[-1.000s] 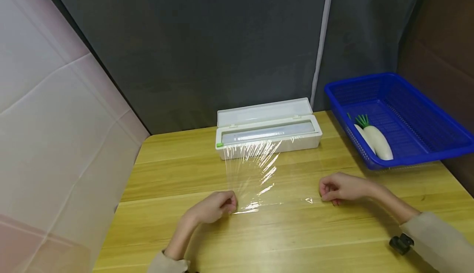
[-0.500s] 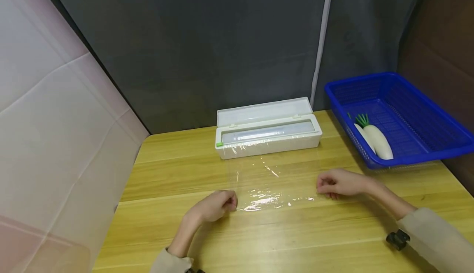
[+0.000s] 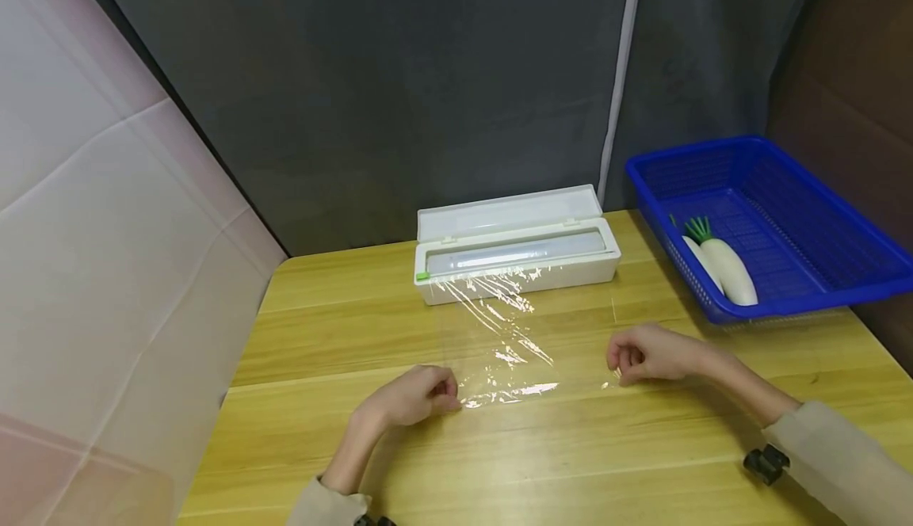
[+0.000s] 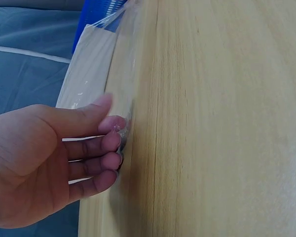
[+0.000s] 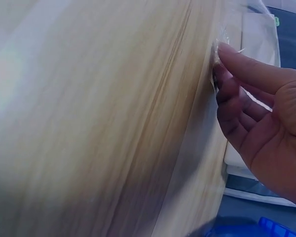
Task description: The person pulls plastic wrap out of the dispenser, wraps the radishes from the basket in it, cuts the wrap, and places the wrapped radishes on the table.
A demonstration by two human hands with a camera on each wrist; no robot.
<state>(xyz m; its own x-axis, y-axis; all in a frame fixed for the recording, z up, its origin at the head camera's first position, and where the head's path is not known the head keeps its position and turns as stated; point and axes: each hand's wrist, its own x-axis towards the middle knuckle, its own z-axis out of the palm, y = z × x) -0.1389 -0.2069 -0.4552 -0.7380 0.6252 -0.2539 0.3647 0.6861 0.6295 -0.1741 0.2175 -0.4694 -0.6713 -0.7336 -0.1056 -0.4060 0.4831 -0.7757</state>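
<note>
Clear plastic film (image 3: 509,356), pinched at its near corners by the left hand (image 3: 410,395) and right hand (image 3: 656,353), newly creases diagonally before the long white plastic box (image 3: 581,274), suggesting an uneven pull.

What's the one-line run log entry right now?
left hand: holds clear film; right hand: holds film; film: reaches white box; lid: open; white radishes: in blue basket

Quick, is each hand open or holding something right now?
Left hand: fingers curled, film at the fingertips; I can't tell if it's pinched.
Right hand: closed, pinching the film's edge.
</note>
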